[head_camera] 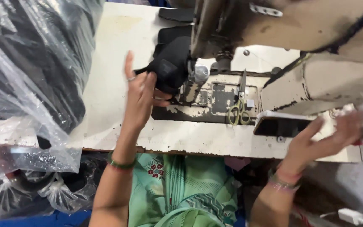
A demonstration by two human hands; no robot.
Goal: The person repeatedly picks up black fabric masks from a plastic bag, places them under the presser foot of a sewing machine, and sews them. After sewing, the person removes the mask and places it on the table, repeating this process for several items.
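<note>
My left hand [141, 94] reaches forward over the worn white table [110, 71] and touches a black fabric piece [171, 67] at the post of the sewing machine [274, 29]; thumb and fingers pinch its near edge. My right hand [332, 136] is blurred at the right edge of the table, fingers spread, next to a dark phone [282, 126] lying on a white pad. Whether the right hand holds anything is unclear. A ring shows on the left hand, bangles on both wrists.
Yellow-handled scissors [238, 111] lie on the machine's base plate. More black fabric pieces [175, 14] sit at the table's far side. Clear plastic bags with dark goods [26, 84] pile up on the left. A white charger [351, 216] lies on the floor lower right.
</note>
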